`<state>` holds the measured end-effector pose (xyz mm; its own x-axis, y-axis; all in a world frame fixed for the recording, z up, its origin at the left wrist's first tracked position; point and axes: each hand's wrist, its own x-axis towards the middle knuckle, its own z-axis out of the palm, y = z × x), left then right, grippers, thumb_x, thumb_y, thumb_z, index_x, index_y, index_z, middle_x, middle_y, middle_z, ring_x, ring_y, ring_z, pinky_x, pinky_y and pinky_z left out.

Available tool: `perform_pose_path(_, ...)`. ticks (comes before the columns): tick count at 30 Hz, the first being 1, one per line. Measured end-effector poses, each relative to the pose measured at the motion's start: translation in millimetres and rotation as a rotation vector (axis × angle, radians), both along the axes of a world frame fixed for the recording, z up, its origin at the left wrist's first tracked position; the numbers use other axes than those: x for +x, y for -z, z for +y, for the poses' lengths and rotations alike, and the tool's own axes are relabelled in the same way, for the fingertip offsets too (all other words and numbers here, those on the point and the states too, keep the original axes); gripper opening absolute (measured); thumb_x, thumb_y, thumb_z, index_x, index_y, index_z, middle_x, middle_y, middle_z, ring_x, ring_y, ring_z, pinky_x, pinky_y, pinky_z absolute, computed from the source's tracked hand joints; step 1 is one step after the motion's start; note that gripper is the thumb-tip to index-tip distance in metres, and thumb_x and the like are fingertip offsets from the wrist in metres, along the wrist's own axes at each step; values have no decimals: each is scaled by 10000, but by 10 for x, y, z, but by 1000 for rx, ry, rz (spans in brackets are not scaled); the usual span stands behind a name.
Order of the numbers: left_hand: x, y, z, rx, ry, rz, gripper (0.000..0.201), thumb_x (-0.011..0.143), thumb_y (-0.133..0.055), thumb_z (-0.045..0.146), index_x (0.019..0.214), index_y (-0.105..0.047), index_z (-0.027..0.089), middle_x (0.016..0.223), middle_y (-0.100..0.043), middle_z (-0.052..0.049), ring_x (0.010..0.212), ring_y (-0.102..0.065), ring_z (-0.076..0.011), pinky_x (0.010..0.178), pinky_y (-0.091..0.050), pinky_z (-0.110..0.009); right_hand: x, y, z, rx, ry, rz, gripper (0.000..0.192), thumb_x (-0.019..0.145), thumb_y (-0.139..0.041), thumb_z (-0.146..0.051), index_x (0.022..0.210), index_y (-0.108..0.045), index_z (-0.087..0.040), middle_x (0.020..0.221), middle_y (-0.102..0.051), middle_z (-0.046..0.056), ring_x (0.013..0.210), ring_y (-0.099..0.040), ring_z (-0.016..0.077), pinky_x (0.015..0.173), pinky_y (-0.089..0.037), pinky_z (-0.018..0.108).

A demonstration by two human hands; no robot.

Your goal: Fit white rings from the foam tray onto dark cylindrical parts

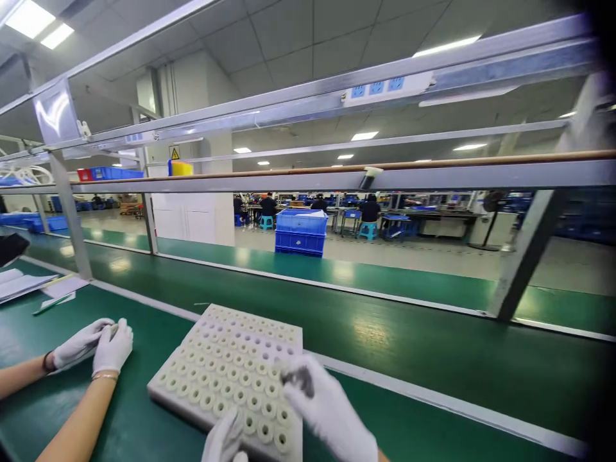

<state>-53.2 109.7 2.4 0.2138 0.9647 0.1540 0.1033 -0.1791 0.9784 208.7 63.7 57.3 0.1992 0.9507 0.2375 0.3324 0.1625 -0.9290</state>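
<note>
A white foam tray (166, 387) full of round pockets lies on the green belt in front of me. Most near pockets hold small cream ring-shaped parts (250, 403); several far pockets look empty. My right hand (332, 414), in a white glove, hovers over the tray's near right corner and pinches a small grey part (297, 378), which is blurred. My left hand (224, 441), also gloved, is at the tray's near edge, partly cut off by the frame's bottom. Whether it holds anything is not visible.
A co-worker's two gloved hands (99, 346) are together on the belt to the left of the tray. Papers (22, 283) lie at far left. Metal frame rails (337, 176) run above the belt. Beyond, a blue crate (301, 232) stands on the floor, with seated people at benches.
</note>
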Motion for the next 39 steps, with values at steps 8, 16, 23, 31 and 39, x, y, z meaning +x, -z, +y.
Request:
perform_pose_path(8, -1255, -319, 1742, 219, -342, -44, 394, 852, -370, 283, 539, -539, 113, 969, -687, -161, 1483, -209, -364, 848, -523, -391, 1526, -1567, 857, 680, 661, 208, 279, 861, -704, -239, 1053, -544, -116, 908, -631, 24, 759, -612, 127, 783, -522, 311)
perform_pose_path(16, -1556, 92, 2135, 214, -354, -149, 630, 985, -172, 598, 618, -521, 223, 750, -629, -94, 1511, -143, -234, 1217, -188, -445, 1886, -2318, 1385, 895, 759, 327, 159, 909, -654, -125, 1031, -556, -97, 831, -605, -3, 662, -599, 91, 641, -537, 237)
perform_pose_path(23, -1888, -94, 2191, 46, -348, -65, 334, 680, -587, 592, 813, -620, 287, 867, -638, -48, 1352, -455, -386, 1027, -468, -544, 1942, -2363, 1385, 879, 772, 203, 125, 912, -645, -154, 1012, -586, -108, 828, -616, 7, 694, -614, 113, 689, -563, 288)
perform_pose_path(31, -2266, -247, 2238, -111, -142, -30, 139, 890, -501, 235, 869, -626, 176, 909, -646, -29, 1040, -643, -231, 1036, -442, -505, 1291, -1693, 1065, 775, 678, -240, 303, 999, -451, -428, 1156, -585, -205, 1138, -612, 116, 986, -604, 258, 982, -461, 491)
perform_pose_path(39, -2230, -329, 2108, -146, -46, -40, 222, 983, -447, 194, 880, -632, 128, 916, -645, -27, 939, -636, -156, 993, -469, -412, -8, 82, 1773, 13, -220, -750, 216, 922, -656, -340, 948, -671, -126, 885, -666, 53, 773, -618, 141, 774, -533, 335)
